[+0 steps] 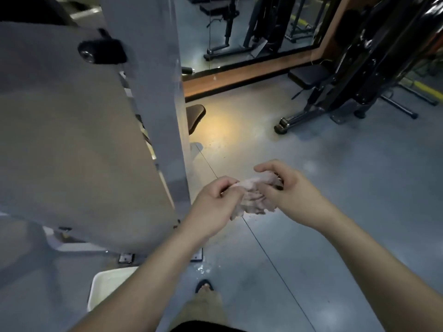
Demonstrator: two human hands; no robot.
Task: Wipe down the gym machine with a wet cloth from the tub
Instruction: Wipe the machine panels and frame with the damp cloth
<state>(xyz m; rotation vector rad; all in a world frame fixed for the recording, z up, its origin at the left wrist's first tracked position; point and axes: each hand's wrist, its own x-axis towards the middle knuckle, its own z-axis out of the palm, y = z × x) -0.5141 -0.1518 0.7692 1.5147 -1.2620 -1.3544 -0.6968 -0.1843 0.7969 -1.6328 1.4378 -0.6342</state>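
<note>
Cloth (254,197) is bunched just right of the gym machine (79,140), long axis running hand to hand; fingers of the left hand (211,207) and the right hand (285,185) pinch its ends, left nearer the machine.

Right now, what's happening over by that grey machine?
A person holds a bunched pale cloth between both hands, above the floor beside the grey gym machine. The left hand pinches one end; the right hand curls round the other. The cloth is not touching the machine. The white tub sits on the floor by their foot.
</note>
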